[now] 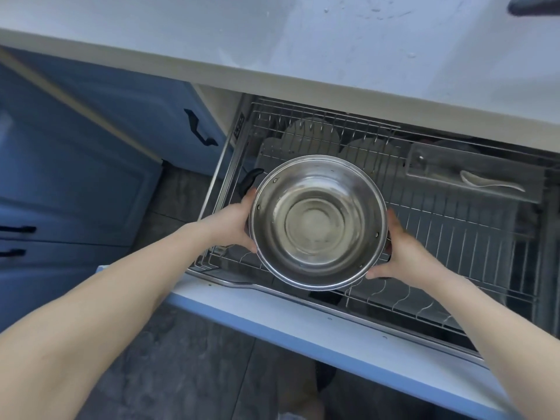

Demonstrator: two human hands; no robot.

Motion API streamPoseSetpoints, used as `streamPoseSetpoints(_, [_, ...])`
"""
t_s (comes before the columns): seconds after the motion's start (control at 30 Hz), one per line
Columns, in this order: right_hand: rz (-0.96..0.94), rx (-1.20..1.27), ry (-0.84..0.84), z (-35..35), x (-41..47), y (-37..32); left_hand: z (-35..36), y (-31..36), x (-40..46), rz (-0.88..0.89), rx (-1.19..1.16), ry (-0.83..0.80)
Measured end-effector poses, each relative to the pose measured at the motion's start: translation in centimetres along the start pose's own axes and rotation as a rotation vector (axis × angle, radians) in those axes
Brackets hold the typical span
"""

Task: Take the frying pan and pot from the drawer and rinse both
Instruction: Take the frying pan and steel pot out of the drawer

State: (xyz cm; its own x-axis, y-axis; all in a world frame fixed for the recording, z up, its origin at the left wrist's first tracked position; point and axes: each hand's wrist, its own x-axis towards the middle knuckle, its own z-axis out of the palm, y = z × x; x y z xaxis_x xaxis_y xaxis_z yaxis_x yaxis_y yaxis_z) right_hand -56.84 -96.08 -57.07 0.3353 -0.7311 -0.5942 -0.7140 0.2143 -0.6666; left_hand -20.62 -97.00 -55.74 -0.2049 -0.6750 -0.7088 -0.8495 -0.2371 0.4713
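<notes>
Steel pot (318, 221), clasped by left hand (233, 227) and right hand (403, 253) above open drawer (454, 237); removal step; next, lift to bench (272, 40).

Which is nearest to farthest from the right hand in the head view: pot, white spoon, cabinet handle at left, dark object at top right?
From the right hand:
1. Pot, held, touching on its left.
2. White spoon, up right in the drawer tray.
3. Cabinet handle, far left on the blue door.
4. Dark object, top right on the counter.

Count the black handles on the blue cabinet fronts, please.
3: one slanted handle on the door beside the open drawer, and two at the left edge, partly cut off. Others may be hidden.
</notes>
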Motion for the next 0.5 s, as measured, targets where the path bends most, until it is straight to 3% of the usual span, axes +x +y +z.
streamPoseSetpoints(0.5, [-0.016,-0.007,0.102,-9.6,-13.1,-2.0,-4.0,11.6,-8.3,0.246,-0.024,-0.038])
